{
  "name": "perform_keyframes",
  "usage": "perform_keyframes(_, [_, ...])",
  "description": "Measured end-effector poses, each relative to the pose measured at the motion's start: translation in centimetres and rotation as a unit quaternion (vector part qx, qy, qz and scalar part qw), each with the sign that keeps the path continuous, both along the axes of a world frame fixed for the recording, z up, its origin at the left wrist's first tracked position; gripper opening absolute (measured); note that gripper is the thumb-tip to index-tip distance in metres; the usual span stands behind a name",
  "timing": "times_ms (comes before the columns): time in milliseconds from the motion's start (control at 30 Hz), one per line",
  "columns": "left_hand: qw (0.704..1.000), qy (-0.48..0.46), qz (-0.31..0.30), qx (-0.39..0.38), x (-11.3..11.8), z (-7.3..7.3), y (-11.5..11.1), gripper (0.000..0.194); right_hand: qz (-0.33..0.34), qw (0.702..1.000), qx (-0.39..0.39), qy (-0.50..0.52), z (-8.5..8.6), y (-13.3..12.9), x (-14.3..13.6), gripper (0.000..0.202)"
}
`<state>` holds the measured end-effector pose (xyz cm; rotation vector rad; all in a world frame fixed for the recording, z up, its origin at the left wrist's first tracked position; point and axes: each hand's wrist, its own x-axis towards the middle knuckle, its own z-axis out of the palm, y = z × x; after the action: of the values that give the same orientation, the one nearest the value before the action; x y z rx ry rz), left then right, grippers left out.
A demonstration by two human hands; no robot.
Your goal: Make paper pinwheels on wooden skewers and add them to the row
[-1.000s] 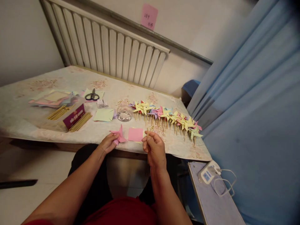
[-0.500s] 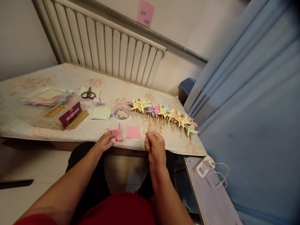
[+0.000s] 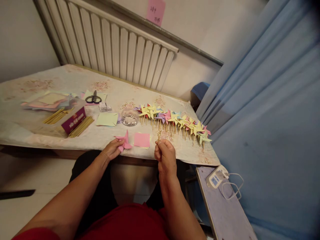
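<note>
My left hand (image 3: 111, 149) holds a pink paper pinwheel (image 3: 124, 142) by one side, above the table's front edge. My right hand (image 3: 165, 152) is closed in a pinch, with a thin stick tip showing above the fingers; the rest is hidden. Between the hands lies a stack of pink paper squares (image 3: 141, 140), with yellowish sheets under it. Behind it stands a clear round dish (image 3: 129, 118) of small shiny pins. A long row of finished pinwheels (image 3: 175, 119) on sticks runs along the right side of the table.
At the left are a clear box with a purple label (image 3: 74, 121), wooden sticks (image 3: 81, 127), coloured paper (image 3: 47, 101), and scissors (image 3: 93, 98). Green squares (image 3: 107, 119) lie nearer the middle. A white power strip (image 3: 216, 177) rests on a low bench (image 3: 227, 213) beside a blue curtain (image 3: 272, 126).
The view has shifted very slightly. Both hands keep nearly the same place and hold.
</note>
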<state>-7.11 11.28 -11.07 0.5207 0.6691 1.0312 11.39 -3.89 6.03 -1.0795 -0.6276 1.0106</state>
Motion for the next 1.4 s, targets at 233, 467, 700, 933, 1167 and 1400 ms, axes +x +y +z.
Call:
perform_keyframes(233, [1.0,0.003,-0.004,-0.008,0.0,0.1,0.0,0.019,0.0,1.0,0.002,0.001,-0.2,0.2,0.0,0.019])
perform_keyframes(467, [1.0,-0.003,-0.009,0.003,0.1,0.4,-0.2,0.02,-0.006,1.0,-0.016,-0.005,-0.1,0.2,-0.1,0.02])
perform_keyframes(700, [1.0,-0.004,-0.018,0.01,0.1,0.6,-0.2,0.022,-0.005,1.0,-0.015,-0.014,-0.2,0.1,-0.2,0.018])
perform_keyframes(933, [1.0,0.004,-0.009,-0.002,0.3,1.0,-0.4,0.021,-0.028,0.999,-0.018,-0.025,-0.5,0.1,0.0,0.018])
perform_keyframes(1167, [1.0,-0.002,-0.011,-0.001,0.3,1.0,-0.4,0.021,-0.042,0.999,-0.02,-0.029,-0.5,0.0,0.0,0.019])
perform_keyframes(1400, [1.0,0.008,-0.012,-0.001,0.3,1.2,-0.5,0.021,-0.046,0.998,-0.02,-0.031,-0.7,0.1,0.1,0.018])
